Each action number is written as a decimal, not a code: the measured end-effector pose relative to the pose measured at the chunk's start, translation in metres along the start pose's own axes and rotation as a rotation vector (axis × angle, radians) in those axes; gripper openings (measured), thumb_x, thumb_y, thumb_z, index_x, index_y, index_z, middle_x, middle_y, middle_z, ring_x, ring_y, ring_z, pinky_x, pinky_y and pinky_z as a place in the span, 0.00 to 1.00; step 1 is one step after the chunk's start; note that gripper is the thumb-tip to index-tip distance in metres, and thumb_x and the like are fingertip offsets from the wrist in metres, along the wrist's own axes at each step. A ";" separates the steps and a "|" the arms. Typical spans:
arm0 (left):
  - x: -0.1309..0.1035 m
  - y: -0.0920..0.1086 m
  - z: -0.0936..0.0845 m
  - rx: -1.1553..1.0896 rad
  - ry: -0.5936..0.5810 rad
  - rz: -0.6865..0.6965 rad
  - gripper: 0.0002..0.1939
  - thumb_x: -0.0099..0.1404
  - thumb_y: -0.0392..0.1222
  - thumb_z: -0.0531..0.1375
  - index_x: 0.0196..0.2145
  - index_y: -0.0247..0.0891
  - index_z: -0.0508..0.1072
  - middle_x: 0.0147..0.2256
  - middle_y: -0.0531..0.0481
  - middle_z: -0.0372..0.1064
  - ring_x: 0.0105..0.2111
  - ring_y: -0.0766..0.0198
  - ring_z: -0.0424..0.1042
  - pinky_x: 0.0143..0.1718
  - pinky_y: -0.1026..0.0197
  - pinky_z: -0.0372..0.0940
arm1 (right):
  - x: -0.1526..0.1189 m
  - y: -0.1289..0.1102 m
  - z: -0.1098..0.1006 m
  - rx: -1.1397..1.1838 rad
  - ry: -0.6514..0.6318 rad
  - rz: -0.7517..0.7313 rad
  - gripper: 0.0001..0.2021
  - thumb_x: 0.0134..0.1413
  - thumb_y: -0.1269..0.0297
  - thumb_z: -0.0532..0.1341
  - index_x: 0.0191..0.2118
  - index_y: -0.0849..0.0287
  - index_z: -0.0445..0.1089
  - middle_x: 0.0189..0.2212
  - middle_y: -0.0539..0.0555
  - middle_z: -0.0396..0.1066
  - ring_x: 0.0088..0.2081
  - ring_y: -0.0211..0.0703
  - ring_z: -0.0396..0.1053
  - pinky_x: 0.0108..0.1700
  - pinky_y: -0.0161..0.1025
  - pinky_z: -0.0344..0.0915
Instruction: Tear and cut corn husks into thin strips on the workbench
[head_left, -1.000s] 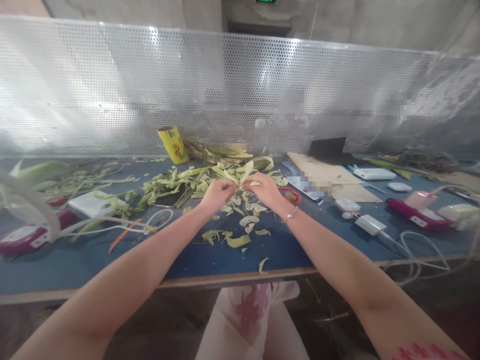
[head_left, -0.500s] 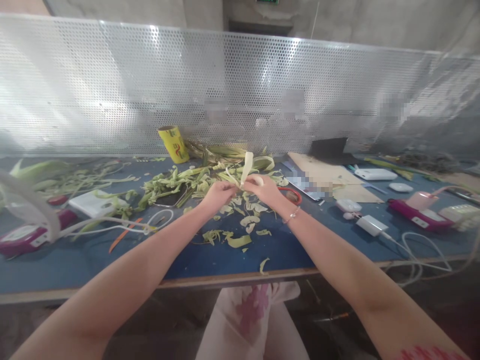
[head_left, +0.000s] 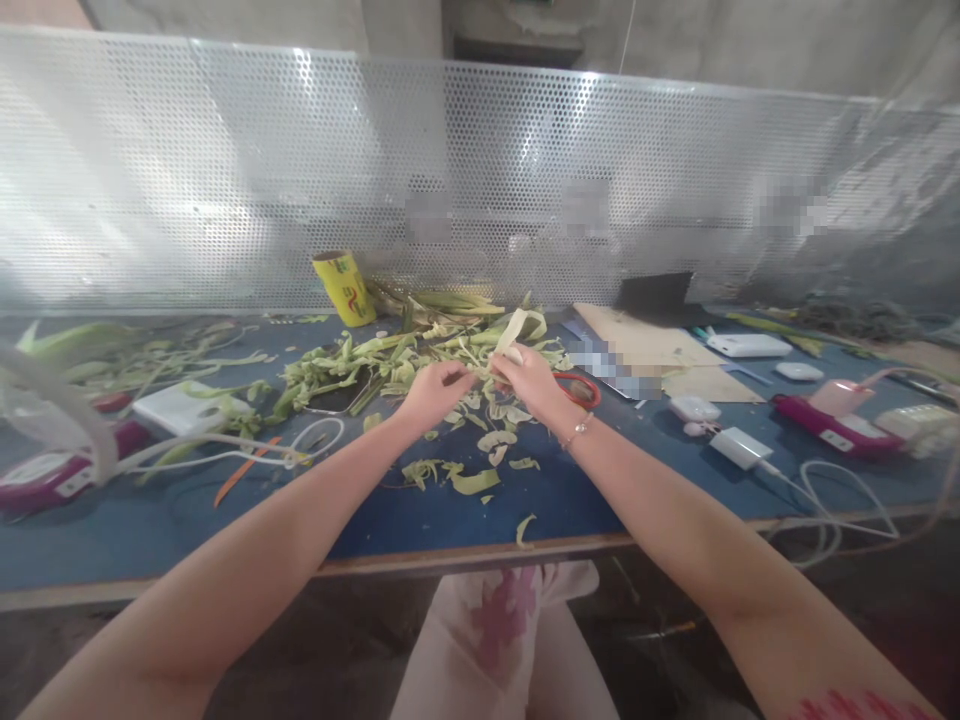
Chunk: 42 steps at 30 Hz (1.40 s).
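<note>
My right hand is closed around a pale green leaf strip, which looks like corn husk and sticks up beyond the fingers, leaning right. Just left of it, my left hand is pinched, thumb against fingers; what it holds, if anything, is too small to make out. A small gap lies between the two hands. Behind and beneath them spreads a heap of green stems and leaves. Torn leaf scraps lie nearer to me on the blue table.
A yellow cardboard tube stands against the perforated metal screen. Red-handled scissors are beside my right wrist. Further right are brown paper, a white charger and a purple power strip. White cables cross the left side.
The leaf strip has tipped from nearly upright toward the right. My hands have drawn slightly apart, and the right fingers have curled around the strip.
</note>
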<state>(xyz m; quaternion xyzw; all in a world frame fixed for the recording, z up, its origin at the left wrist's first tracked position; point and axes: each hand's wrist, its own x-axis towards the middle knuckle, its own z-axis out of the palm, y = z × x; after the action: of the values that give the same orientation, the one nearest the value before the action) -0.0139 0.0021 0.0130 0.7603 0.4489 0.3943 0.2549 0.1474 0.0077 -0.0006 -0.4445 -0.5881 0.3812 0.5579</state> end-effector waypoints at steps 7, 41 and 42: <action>0.003 -0.003 0.001 0.068 0.176 -0.032 0.13 0.56 0.50 0.56 0.28 0.36 0.70 0.30 0.48 0.69 0.32 0.63 0.66 0.37 0.60 0.61 | -0.003 -0.002 0.001 0.111 -0.092 -0.022 0.13 0.47 0.54 0.59 0.27 0.58 0.60 0.19 0.44 0.59 0.18 0.30 0.59 0.20 0.31 0.56; -0.001 -0.005 0.001 0.151 0.435 0.137 0.20 0.67 0.46 0.43 0.32 0.37 0.71 0.33 0.45 0.70 0.40 0.58 0.67 0.45 0.57 0.59 | -0.020 -0.015 0.015 0.363 -0.343 0.120 0.12 0.34 0.60 0.69 0.27 0.59 0.70 0.24 0.48 0.72 0.27 0.36 0.69 0.35 0.37 0.69; 0.001 -0.007 0.000 0.150 0.436 0.119 0.20 0.67 0.47 0.43 0.31 0.37 0.71 0.33 0.45 0.70 0.39 0.59 0.67 0.44 0.58 0.59 | -0.022 -0.017 0.015 0.307 -0.369 0.121 0.12 0.35 0.58 0.69 0.26 0.59 0.70 0.23 0.48 0.71 0.26 0.35 0.69 0.33 0.37 0.69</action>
<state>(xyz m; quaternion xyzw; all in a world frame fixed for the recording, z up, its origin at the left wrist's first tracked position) -0.0168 0.0059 0.0080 0.6992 0.4757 0.5289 0.0710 0.1304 -0.0176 0.0074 -0.3118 -0.5877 0.5733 0.4781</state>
